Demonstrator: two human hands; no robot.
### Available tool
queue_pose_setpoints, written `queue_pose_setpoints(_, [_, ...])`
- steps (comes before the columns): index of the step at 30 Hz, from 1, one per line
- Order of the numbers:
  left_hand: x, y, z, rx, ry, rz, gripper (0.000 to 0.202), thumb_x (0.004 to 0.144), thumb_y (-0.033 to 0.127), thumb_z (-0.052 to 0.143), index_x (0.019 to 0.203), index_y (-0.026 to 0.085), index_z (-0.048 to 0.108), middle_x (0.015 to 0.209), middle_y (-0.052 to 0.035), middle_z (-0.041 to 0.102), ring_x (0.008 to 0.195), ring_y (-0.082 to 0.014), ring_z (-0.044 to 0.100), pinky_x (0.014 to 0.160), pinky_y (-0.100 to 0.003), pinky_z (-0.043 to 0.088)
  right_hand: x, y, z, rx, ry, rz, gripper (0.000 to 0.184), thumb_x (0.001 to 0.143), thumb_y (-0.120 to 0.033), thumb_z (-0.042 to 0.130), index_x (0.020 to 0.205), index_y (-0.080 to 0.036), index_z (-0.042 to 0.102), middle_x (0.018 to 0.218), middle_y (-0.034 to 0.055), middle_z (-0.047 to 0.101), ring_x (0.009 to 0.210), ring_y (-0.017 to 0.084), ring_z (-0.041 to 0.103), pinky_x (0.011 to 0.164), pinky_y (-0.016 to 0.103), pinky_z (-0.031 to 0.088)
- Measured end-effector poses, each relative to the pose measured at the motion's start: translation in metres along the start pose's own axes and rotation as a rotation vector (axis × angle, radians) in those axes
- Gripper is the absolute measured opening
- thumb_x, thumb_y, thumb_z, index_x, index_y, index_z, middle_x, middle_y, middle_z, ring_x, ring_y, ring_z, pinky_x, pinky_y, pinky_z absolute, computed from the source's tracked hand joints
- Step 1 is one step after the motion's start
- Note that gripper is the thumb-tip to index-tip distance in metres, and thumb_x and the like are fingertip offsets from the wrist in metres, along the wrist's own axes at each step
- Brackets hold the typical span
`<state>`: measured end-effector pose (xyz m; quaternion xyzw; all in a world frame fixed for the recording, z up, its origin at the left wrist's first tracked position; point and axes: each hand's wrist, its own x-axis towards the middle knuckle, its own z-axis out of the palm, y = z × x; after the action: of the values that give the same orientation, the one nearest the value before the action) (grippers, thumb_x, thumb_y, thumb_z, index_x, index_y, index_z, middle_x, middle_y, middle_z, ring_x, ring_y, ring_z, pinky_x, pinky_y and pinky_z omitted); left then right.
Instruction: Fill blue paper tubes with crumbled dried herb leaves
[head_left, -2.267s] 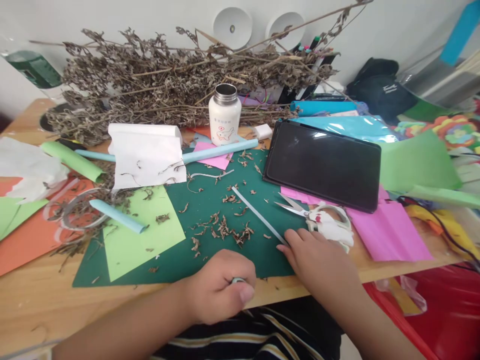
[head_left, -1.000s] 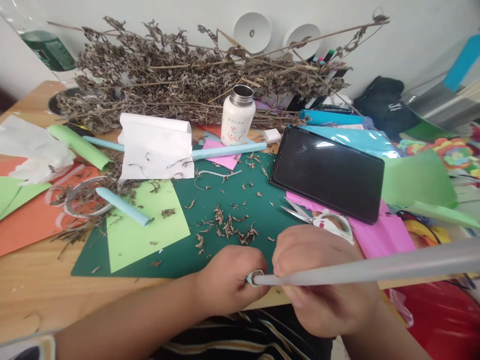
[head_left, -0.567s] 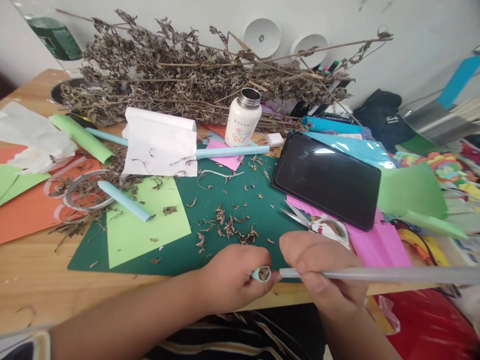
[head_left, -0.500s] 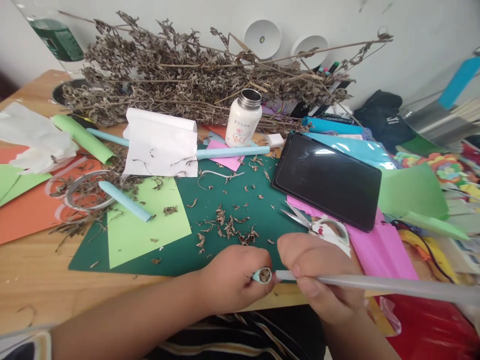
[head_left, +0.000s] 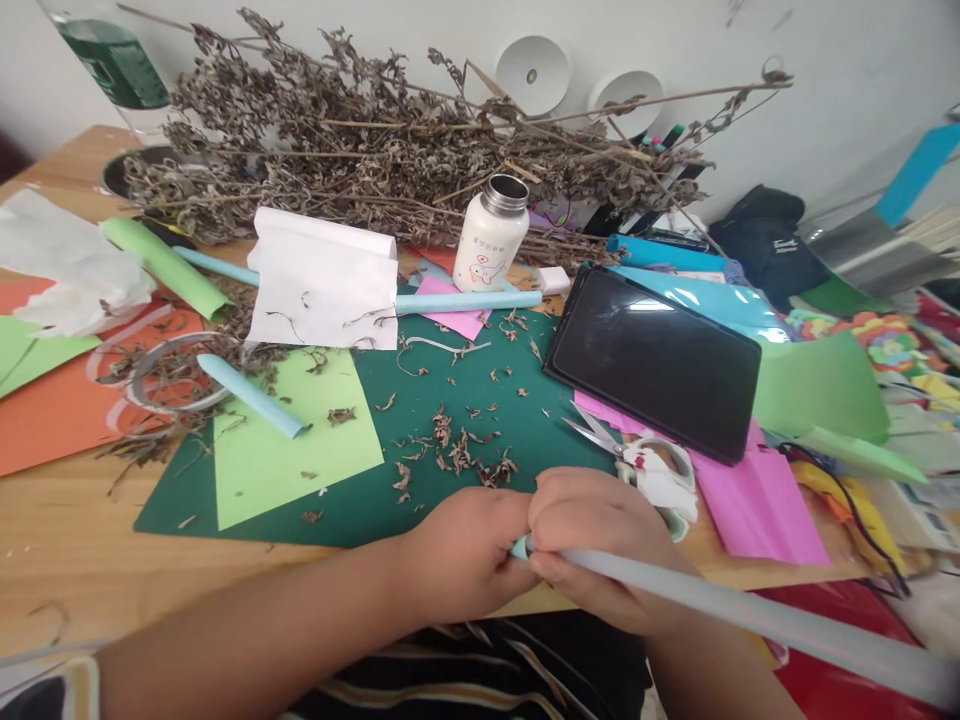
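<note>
Wrapped in a fist, my left hand (head_left: 476, 550) grips a light-blue paper tube (head_left: 520, 547), and only its rim shows. My right hand (head_left: 600, 550) is closed around a long translucent white stick (head_left: 720, 590), which runs off to the lower right. The stick's tip meets the tube's mouth, where my two hands touch; how far it reaches inside is hidden. Crumbled dried leaves (head_left: 457, 450) lie on the green cutting mat (head_left: 420, 390) beyond my hands. Scissors (head_left: 600, 437) with pale handles rest just past my right hand.
A black tablet (head_left: 660, 360) lies at right, over pink paper (head_left: 772, 510). An uncapped white bottle (head_left: 491, 235) stands in front of a heap of dried stalks (head_left: 360, 150). At left are another blue paper tube (head_left: 251, 395), a tape roll (head_left: 142, 375) and green paper (head_left: 292, 480).
My right hand has moved left against my left hand, bringing the stick's tip into the tube's mouth. The leaf filling seen in the tube's end is now covered.
</note>
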<state>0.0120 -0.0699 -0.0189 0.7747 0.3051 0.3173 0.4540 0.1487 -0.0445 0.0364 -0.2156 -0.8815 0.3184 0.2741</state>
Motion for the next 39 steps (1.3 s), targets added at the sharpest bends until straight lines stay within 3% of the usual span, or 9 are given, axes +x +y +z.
queue_pose_setpoints(4, [-0.001,0.001,-0.001,-0.007,-0.019,-0.019,0.017,0.080,0.023,0.037,0.073,0.016,0.050,0.073,-0.0025,0.059,0.068,-0.0122,0.054,0.061,-0.019,0.041,-0.005,0.004,0.003,0.105,0.022,0.005,0.014,0.080,-0.017,0.044,0.066,-0.018,0.045,0.057,-0.0013,0.046,0.055,0.010,0.042,0.050,0.024,0.035])
queue_pose_setpoints(9, [0.000,0.003,-0.001,0.101,0.013,-0.055,0.025,0.081,0.027,0.038,0.058,0.017,0.037,0.052,0.0036,0.040,0.048,-0.0079,0.036,0.046,-0.018,0.029,-0.016,0.015,0.023,0.608,0.586,-0.021,0.011,0.083,-0.020,0.037,0.078,-0.019,0.047,0.059,-0.0038,0.034,0.050,0.008,0.035,0.046,0.024,0.031])
queue_pose_setpoints(11, [0.001,0.003,-0.001,0.105,0.012,-0.053,0.027,0.081,0.028,0.038,0.057,0.017,0.033,0.051,0.0043,0.036,0.047,-0.0079,0.032,0.045,-0.019,0.027,-0.019,0.016,0.028,0.665,0.669,-0.048,0.011,0.083,-0.021,0.038,0.081,-0.019,0.049,0.060,-0.0037,0.033,0.050,0.008,0.035,0.046,0.024,0.031])
queue_pose_setpoints(19, [0.001,0.004,-0.003,0.036,-0.038,-0.060,0.013,0.076,0.018,0.041,0.063,0.015,0.043,0.060,0.0012,0.050,0.055,-0.0082,0.045,0.052,-0.016,0.035,-0.017,0.011,0.017,0.281,0.298,-0.120,0.008,0.080,-0.019,0.039,0.076,-0.017,0.046,0.061,-0.0002,0.042,0.056,0.011,0.041,0.052,0.029,0.036])
queue_pose_setpoints(23, [0.003,0.004,-0.002,-0.013,-0.076,-0.101,0.008,0.073,0.018,0.043,0.068,0.014,0.048,0.067,-0.0013,0.057,0.063,-0.0110,0.052,0.057,-0.018,0.040,-0.013,0.005,0.011,0.065,0.212,-0.111,0.011,0.080,-0.018,0.040,0.070,-0.017,0.044,0.057,-0.0004,0.043,0.053,0.010,0.040,0.051,0.027,0.035])
queue_pose_setpoints(29, [0.003,0.004,0.000,0.027,-0.060,-0.070,0.011,0.077,0.021,0.041,0.073,0.016,0.050,0.076,-0.0022,0.060,0.070,-0.0137,0.056,0.061,-0.020,0.041,-0.006,0.004,0.005,-0.007,0.018,-0.018,0.018,0.080,-0.016,0.041,0.063,-0.017,0.043,0.054,-0.0004,0.045,0.054,0.010,0.039,0.052,0.027,0.034])
queue_pose_setpoints(31, [0.002,0.005,-0.001,0.048,-0.051,-0.066,0.011,0.077,0.020,0.040,0.072,0.016,0.049,0.074,-0.0017,0.059,0.067,-0.0126,0.054,0.059,-0.020,0.040,-0.008,0.006,0.007,0.081,0.054,-0.037,0.015,0.080,-0.017,0.042,0.066,-0.017,0.045,0.056,-0.0007,0.045,0.055,0.010,0.040,0.052,0.027,0.034])
queue_pose_setpoints(36, [0.002,0.006,-0.003,0.159,0.005,-0.071,0.023,0.081,0.027,0.038,0.060,0.017,0.036,0.052,0.0041,0.039,0.047,-0.0084,0.035,0.045,-0.019,0.028,-0.021,0.010,0.016,0.538,0.641,-0.084,0.013,0.083,-0.022,0.038,0.079,-0.018,0.050,0.058,-0.0036,0.034,0.050,0.009,0.034,0.048,0.026,0.029])
queue_pose_setpoints(39, [0.002,0.005,-0.002,0.137,0.005,-0.055,0.022,0.080,0.026,0.037,0.060,0.017,0.034,0.052,0.0046,0.036,0.047,-0.0081,0.033,0.045,-0.019,0.026,-0.025,0.010,0.017,0.458,0.549,-0.118,0.011,0.081,-0.020,0.041,0.082,-0.016,0.052,0.061,-0.0018,0.039,0.054,0.010,0.039,0.050,0.028,0.032])
